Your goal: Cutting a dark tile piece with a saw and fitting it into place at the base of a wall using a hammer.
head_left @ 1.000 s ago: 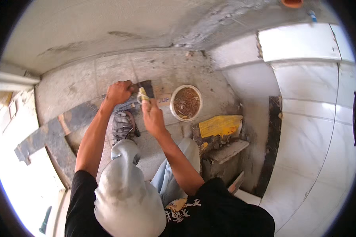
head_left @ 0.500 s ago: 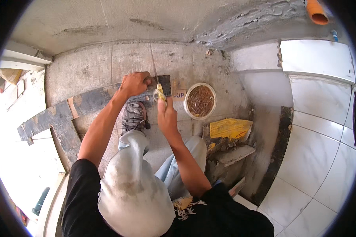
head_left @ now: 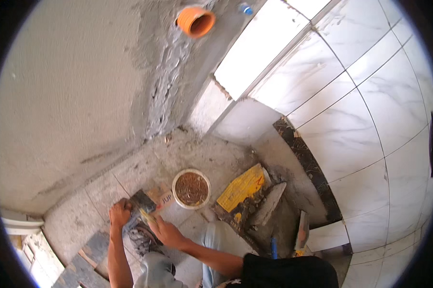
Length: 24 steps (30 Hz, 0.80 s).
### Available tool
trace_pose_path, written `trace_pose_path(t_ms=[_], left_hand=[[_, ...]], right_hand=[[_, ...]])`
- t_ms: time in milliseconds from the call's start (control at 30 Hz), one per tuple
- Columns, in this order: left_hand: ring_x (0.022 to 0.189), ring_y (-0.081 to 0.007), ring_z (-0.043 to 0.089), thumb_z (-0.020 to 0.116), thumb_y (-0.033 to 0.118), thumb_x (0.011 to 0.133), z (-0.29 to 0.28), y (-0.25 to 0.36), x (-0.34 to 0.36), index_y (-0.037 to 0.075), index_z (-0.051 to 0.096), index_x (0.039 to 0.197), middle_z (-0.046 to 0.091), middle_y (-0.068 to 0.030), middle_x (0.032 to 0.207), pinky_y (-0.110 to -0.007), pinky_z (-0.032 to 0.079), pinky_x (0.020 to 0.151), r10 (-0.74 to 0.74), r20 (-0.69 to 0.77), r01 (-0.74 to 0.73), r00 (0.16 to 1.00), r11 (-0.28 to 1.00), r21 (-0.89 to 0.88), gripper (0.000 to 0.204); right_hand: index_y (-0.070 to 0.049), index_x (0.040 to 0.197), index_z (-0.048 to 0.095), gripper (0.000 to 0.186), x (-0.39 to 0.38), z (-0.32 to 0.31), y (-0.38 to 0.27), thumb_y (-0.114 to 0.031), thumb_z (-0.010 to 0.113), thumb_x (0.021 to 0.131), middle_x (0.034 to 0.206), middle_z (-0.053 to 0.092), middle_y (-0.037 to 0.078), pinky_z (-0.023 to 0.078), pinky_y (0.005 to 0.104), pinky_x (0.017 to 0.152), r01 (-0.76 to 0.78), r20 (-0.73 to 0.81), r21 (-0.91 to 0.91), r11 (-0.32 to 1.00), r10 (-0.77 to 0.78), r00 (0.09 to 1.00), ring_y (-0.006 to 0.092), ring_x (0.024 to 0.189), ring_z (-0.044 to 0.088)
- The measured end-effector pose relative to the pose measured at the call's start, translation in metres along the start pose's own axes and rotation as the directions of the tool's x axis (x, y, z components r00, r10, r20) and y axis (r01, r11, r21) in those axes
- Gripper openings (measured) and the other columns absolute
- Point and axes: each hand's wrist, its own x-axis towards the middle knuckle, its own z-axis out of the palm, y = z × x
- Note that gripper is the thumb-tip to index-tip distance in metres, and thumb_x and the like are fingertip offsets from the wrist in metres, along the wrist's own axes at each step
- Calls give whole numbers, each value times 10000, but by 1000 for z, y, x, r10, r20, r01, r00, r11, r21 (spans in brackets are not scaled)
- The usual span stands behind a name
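My right hand is closed round the yellow handle of a handsaw. Its thin blade is hard to make out now. A dark board lies right by the handle, its end pointing toward a round tub. My left hand is closed at the edge of this board, just left of the saw. Below the hands, a dark, worn shoe touches or nearly touches the board; I cannot tell which.
The white tub of rusty nails stands right of the board. Farther right are a yellow, mortar-stained piece, a grey slab and a trowel-like tool. An orange pipe juts from the wall above white tiles.
My view has swung right and up, so hands, board and tub appear lower and farther left. More tiled wall shows. Both hands stay at the board and saw.
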Motion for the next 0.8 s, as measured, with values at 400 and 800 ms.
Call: trace_pose_path(t_ms=[400, 800], left_hand=[[947, -416, 622, 588, 271, 854, -15, 24, 1, 128, 638, 1025, 677, -187, 965, -510, 481, 779, -10, 72, 12, 997, 1000, -28, 228], [956, -380, 631, 541, 318, 882, -14, 39, 13, 115, 640, 995, 677, -175, 977, -518, 487, 784, 23, 47, -27, 999, 996, 88, 252]], right_hand=[[-32, 1112, 444, 332, 16, -10, -6, -342, 463, 993, 791, 610, 307, 452, 570, 580, 113, -77, 67, 991, -108, 991, 497, 729, 598], [36, 1176, 482, 404, 20, -23, 10, -324, 455, 994, 908, 613, 325, 485, 539, 667, 189, -101, 4, 982, -188, 977, 529, 804, 589]])
